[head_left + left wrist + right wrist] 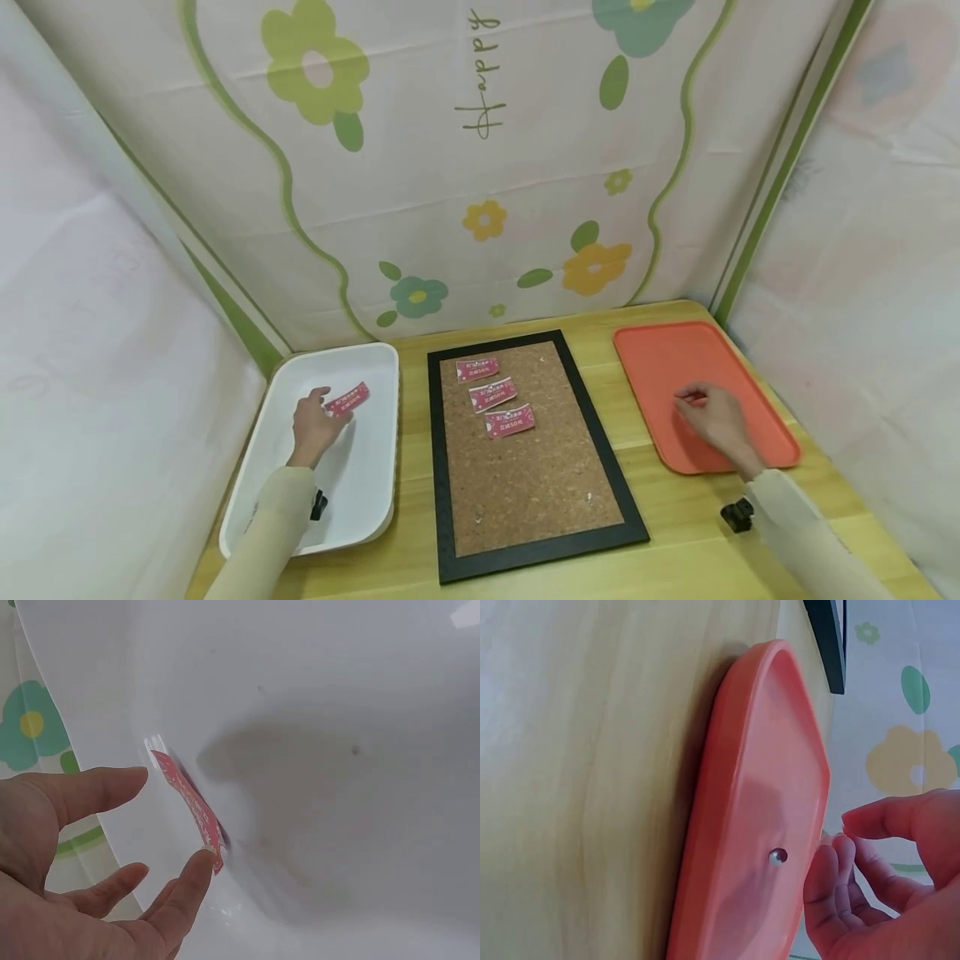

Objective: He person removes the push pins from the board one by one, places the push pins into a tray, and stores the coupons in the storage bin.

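In the head view, my left hand (318, 425) reaches into the white basin (386, 392) on the left, at a pink printed coupon (348, 399). Seen from the left wrist, the fingers are spread wide. One fingertip touches the lower end of the coupon (199, 814), while another finger is apart from its upper end. My right hand (714, 421) is over the red tray (645, 358), with fingers bent and thumb and finger tips close together; I cannot tell whether something small is between them. A small round silver piece (778, 856) lies in the tray near this hand.
Between basin and tray lies a black-framed cork board (532, 483). Pink coupons (492, 394) line its upper left, with small pale spots elsewhere on the cork. A wooden table (697, 533) carries everything, and flower-printed cloth (420, 167) encloses the back and sides.
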